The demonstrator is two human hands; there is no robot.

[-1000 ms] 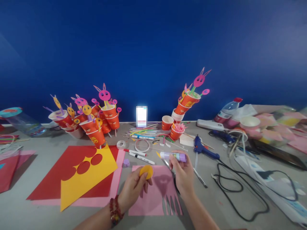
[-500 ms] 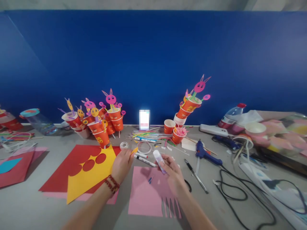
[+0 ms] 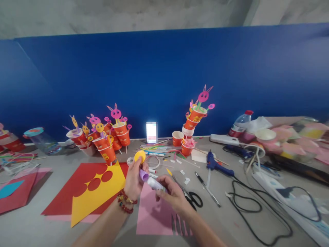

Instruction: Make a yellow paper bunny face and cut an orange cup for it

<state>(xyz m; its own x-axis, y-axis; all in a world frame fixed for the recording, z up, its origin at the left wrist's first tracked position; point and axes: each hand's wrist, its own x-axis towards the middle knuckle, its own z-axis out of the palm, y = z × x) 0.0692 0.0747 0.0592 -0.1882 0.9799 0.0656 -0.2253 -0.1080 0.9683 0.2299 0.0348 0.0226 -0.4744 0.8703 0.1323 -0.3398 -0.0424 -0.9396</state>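
Observation:
My left hand [image 3: 135, 176] pinches a round yellow paper disc [image 3: 140, 156] at its fingertips and also grips a hollow purple glue-stick cap [image 3: 143, 175]. Just to the right, my right hand [image 3: 169, 193] is closed around a pale glue stick [image 3: 155, 184], its end pointing at the cap's mouth. Cap and stick look separate, with little space between them. Beneath both hands lies a pink paper sheet [image 3: 150, 219], slit into strips at its lower right. Left of them, a yellow sheet [image 3: 99, 197] with round cut-outs rests on red paper [image 3: 64, 192].
Black-handled scissors [image 3: 194, 200], a pen [image 3: 207, 189] and a blue glue gun [image 3: 218, 166] with a looping cord lie to the right. Decorated paper cups [image 3: 106, 154] stand at the back left, more cups [image 3: 192, 122] back right. A lit screen [image 3: 151, 132] stands against the blue partition.
My hands have come together. The purple cap is now in my left hand, apart from the glue stick in my right. The yellow disc has turned face-on, and the scissors show more. The view has tilted up.

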